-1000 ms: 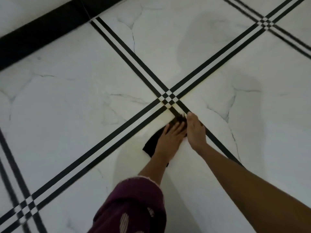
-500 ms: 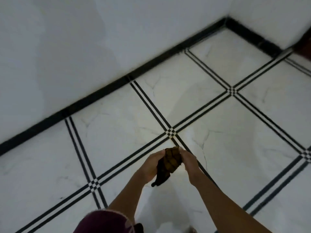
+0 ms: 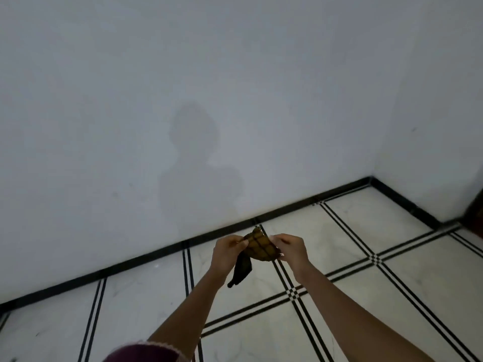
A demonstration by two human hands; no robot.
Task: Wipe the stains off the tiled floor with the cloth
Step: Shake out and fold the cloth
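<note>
A small dark cloth (image 3: 258,248) with a brown checked side hangs in the air between both hands, well above the tiled floor (image 3: 339,296). My left hand (image 3: 226,253) pinches its left edge and my right hand (image 3: 292,249) pinches its right edge. A dark tail of the cloth dangles below the left hand. The floor is white marble-look tile with double black lines. No stain is clear enough to make out from here.
A plain white wall (image 3: 183,100) fills the upper view, with a person's shadow on it. A black skirting (image 3: 146,259) runs along its foot to a corner at the right. A dark brown object (image 3: 477,212) shows at the right edge.
The cloth was pressed on the floor under both hands. It has been lifted off and now hangs in the air, and the view has risen from the floor to the wall.
</note>
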